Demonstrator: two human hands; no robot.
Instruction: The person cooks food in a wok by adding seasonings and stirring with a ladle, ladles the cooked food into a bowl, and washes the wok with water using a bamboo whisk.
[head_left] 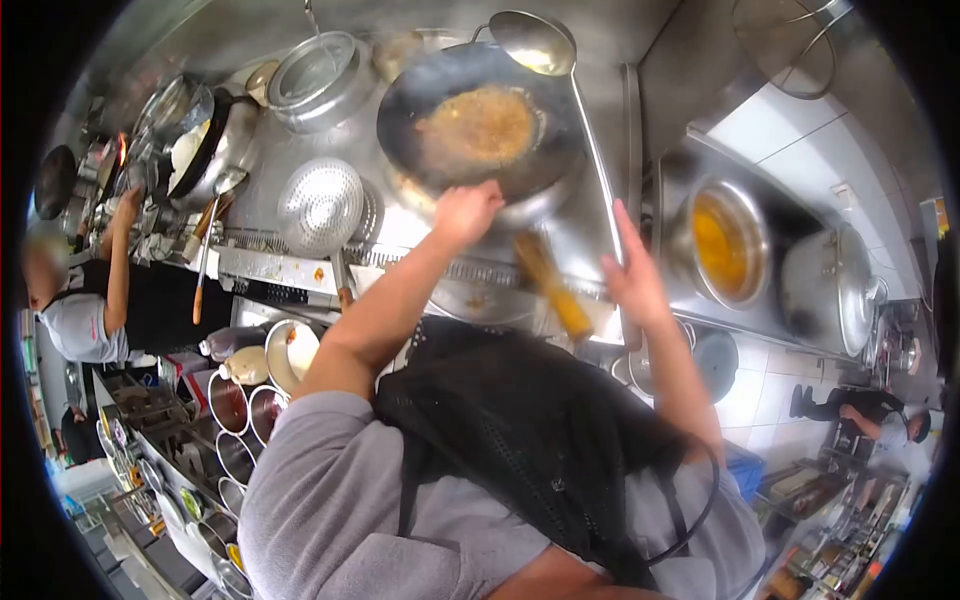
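A dark wok (400, 120) stands on the steel range, with steaming orange-brown food (485, 125) in it. My left hand (468, 212) is closed at the wok's near rim; the handle or cloth it may hold is hidden. Around the long handle of a ladle (535, 45) is my right hand (635, 275), thumb and fingers on either side of it. The ladle's bowl lies over the wok's far right rim and holds some clear liquid. Between my hands, a yellow-handled brush (570, 312) rests near the range's front edge.
A perforated strainer (320, 207) and a lidded steel pot (315, 85) are left of the wok. On the right stand a pot of orange liquid (720, 245) and a large lidded pot (830, 285). A co-worker (85, 310) works at far left; another person (870, 415) is at far right.
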